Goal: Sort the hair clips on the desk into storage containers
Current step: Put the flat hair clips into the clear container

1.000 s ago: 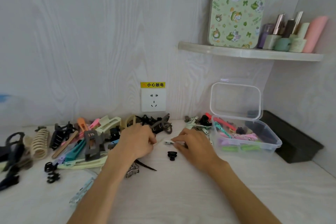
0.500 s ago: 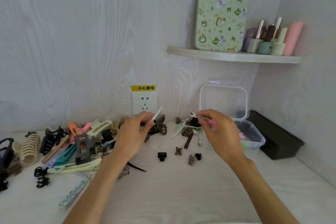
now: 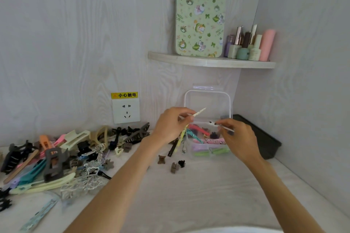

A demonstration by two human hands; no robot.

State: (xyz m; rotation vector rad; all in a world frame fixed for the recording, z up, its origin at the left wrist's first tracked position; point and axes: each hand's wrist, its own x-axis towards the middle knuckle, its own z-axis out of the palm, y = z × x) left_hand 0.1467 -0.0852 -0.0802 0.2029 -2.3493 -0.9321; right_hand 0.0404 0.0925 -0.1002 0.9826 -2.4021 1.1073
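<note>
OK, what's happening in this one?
A person is sorting hair clips at a white desk. Each hand holds one slim pale clip, raised over the open clear container: the left hand pinches a speckled one, the right hand another with a dark end. The container already holds several coloured clips. A large mixed pile still lies at the left, with three tiny claw clips loose mid-desk.
</note>
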